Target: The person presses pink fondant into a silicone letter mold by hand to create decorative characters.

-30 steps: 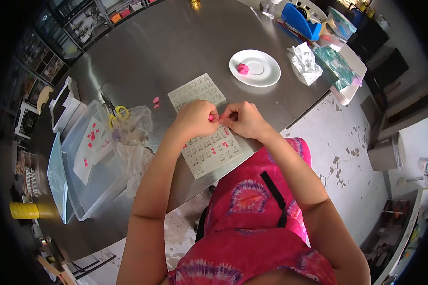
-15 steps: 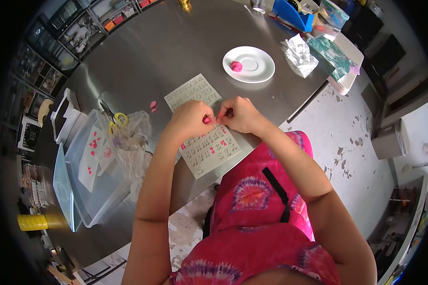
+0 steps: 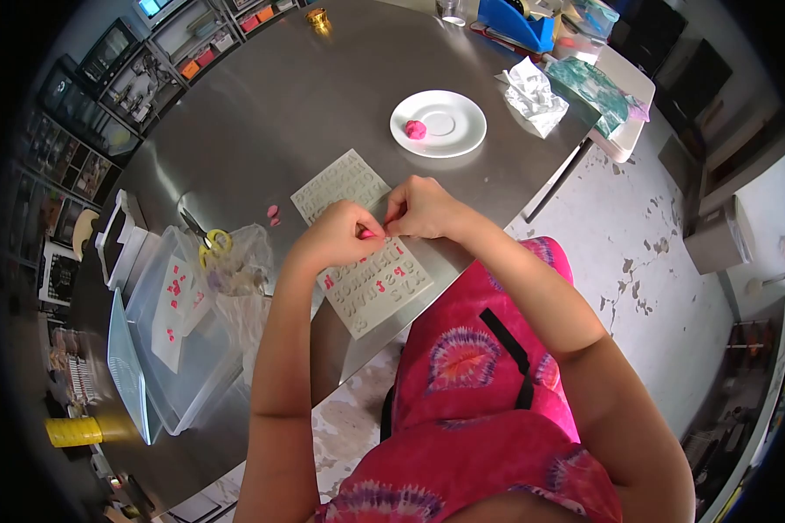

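Observation:
My left hand (image 3: 336, 235) is closed over the near letter mould (image 3: 391, 307), with a piece of pink dough (image 3: 366, 234) showing between thumb and fingers. Just to its right, my right hand (image 3: 427, 209) pinches at the mould's top edge; a bit of pink shows at its fingertips, too small to make out. The fingertips of both hands nearly meet. Pink fills several letter hollows of this pale mould. A second letter mould (image 3: 331, 181) lies behind it, partly covered by my hands.
A white saucer (image 3: 462, 144) holds a pink lump (image 3: 416, 130). Small pink pieces (image 3: 274, 212) lie on the metal table. To the left are yellow-handled scissors (image 3: 211, 248), a plastic bag (image 3: 244, 261) and a clear tub (image 3: 179, 423). Crumpled white paper (image 3: 535, 98) sits at the right edge.
The whole view has shifted slightly with my head. Both hands stay close together at the same part of the near mould, with only small finger movement.

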Demonstrator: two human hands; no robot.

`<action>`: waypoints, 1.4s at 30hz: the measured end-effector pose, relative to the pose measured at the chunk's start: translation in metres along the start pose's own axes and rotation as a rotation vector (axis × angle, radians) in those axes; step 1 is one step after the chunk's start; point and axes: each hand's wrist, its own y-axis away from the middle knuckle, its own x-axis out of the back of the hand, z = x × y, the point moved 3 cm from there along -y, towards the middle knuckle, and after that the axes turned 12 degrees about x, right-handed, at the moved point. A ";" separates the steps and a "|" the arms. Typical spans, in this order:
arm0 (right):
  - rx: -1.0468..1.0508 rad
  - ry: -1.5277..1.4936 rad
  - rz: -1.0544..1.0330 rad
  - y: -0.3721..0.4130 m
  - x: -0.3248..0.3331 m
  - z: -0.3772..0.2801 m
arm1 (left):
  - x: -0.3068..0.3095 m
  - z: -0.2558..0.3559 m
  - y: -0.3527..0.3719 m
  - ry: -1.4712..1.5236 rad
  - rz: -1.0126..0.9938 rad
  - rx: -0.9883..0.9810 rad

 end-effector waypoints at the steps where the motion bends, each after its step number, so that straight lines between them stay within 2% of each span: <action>1: -0.017 -0.004 -0.004 0.000 0.000 0.001 | -0.001 -0.004 -0.002 0.108 -0.044 0.043; 5: 0.027 -0.050 -0.018 0.003 0.001 0.006 | -0.002 -0.001 0.000 0.103 -0.019 0.096; 7: 0.037 -0.081 -0.015 0.005 0.001 0.010 | -0.002 0.008 0.005 0.051 0.060 0.136; 10: 0.073 -0.082 -0.003 0.007 0.001 0.010 | -0.004 0.011 0.005 -0.090 0.143 0.115; 16: 0.100 -0.018 0.015 0.007 -0.001 0.006 | -0.003 0.024 0.013 -0.176 0.216 0.067; 23: 0.123 0.032 0.034 0.006 -0.002 0.006 | -0.003 0.022 0.011 -0.286 0.225 0.074; 26: 0.163 -0.024 0.018 0.006 -0.003 0.013 | -0.004 0.023 0.011 -0.255 0.285 0.018; 29: 0.164 -0.020 -0.010 0.006 0.000 0.012 | -0.006 0.013 0.006 -0.165 0.255 0.050; 31: 0.128 -0.030 -0.017 0.006 0.003 0.010 | -0.006 0.009 0.004 -0.061 0.256 0.142; 36: 0.122 -0.012 -0.041 0.002 0.001 0.007 | -0.005 0.009 0.003 -0.024 0.271 0.192; 38: 0.033 0.048 -0.064 -0.001 -0.001 0.007 | -0.004 0.007 0.002 -0.011 0.263 0.211; 42: -0.060 0.092 -0.053 -0.001 -0.002 -0.006 | -0.003 0.003 0.000 -0.020 0.200 0.115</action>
